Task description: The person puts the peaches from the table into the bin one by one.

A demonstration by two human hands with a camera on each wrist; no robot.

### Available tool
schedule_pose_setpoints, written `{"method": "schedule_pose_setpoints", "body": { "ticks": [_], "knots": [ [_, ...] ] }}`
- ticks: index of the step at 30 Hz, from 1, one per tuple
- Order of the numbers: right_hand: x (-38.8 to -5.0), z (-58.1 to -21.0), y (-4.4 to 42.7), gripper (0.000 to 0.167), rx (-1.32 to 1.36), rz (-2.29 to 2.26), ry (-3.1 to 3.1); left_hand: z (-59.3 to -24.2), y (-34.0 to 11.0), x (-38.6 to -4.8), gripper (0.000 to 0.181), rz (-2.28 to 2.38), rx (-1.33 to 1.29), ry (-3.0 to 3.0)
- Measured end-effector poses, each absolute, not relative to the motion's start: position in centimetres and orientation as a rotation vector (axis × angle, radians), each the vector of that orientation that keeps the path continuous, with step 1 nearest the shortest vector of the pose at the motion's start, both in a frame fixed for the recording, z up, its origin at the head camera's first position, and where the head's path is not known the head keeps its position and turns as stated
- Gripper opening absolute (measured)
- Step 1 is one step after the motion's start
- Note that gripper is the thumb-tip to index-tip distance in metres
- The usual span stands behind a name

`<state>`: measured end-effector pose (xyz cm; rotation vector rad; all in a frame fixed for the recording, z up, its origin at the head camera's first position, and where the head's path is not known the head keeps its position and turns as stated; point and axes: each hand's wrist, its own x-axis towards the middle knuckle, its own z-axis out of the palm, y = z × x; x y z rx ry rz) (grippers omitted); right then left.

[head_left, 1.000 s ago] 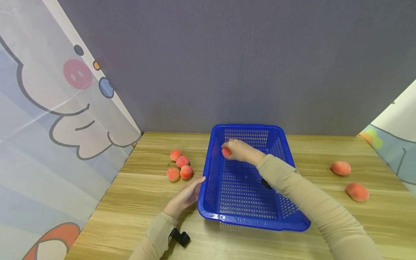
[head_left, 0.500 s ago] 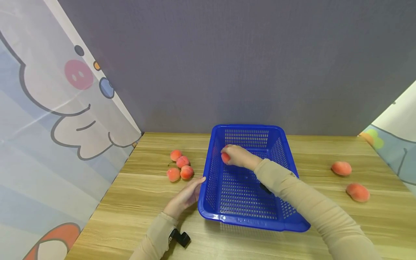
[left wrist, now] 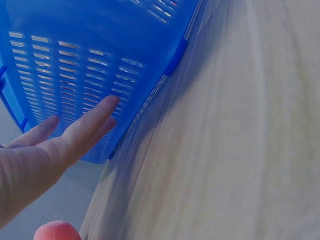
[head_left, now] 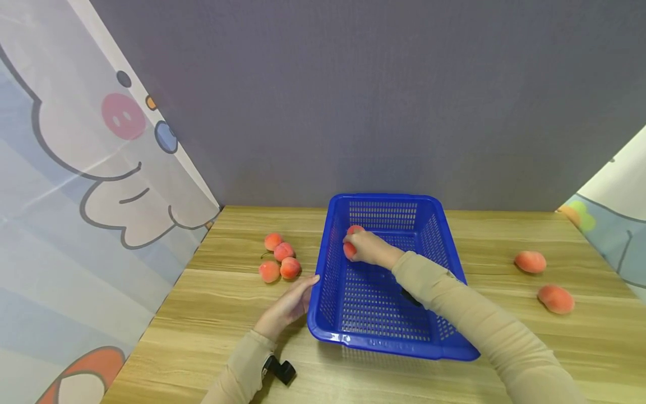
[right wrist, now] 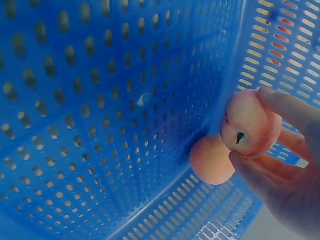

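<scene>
A blue slotted plastic basket (head_left: 386,350) sits on the wooden table. Inside it, near the far left corner, my right hand (head_left: 370,247) grips a peach (right wrist: 251,125) between thumb and fingers. Another peach (right wrist: 212,159) lies in the basket corner, just beyond the held one; the hand partly hides it in the head view. My left hand (head_left: 290,303) is at the basket's left side. In the left wrist view its fingers (left wrist: 92,125) extend fairly straight along the outer slotted wall, with the thumb side near the rim. That hand holds no fruit.
Several peaches (head_left: 283,251) lie grouped on the table left of the basket, one with a thin stem. Two flatter peaches (head_left: 530,261) rest on the right side. A grey panel (head_left: 383,101) stands behind the table, and printed curtains (head_left: 65,196) hang at the sides.
My right hand has moved slightly nearer and lower in the basket with the peach, bringing the other peach behind it into view. The left hand and basket stay almost still.
</scene>
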<state>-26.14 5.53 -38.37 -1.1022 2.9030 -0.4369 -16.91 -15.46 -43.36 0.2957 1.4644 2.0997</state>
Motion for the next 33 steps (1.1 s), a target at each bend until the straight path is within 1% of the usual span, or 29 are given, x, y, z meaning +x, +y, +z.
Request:
{"method": "schedule_pose_setpoints", "body": {
  "ticks": [12,24,33],
  "knots": [
    [-26.14,-38.7,5.09,0.036,-1.145,-0.439,2.875,-43.5,-15.47,-17.1,0.023,2.079,0.284,1.49],
    [-26.26,-39.2,4.79,0.043,-1.001,-0.467,2.82,-43.5,-15.4,-17.03,0.024,2.087,0.275,1.482],
    [-26.24,-39.41,4.77,0.041,-1.03,-0.452,2.845,-43.59,-15.34,-16.99,0.024,2.095,0.285,1.497]
  ]
}}
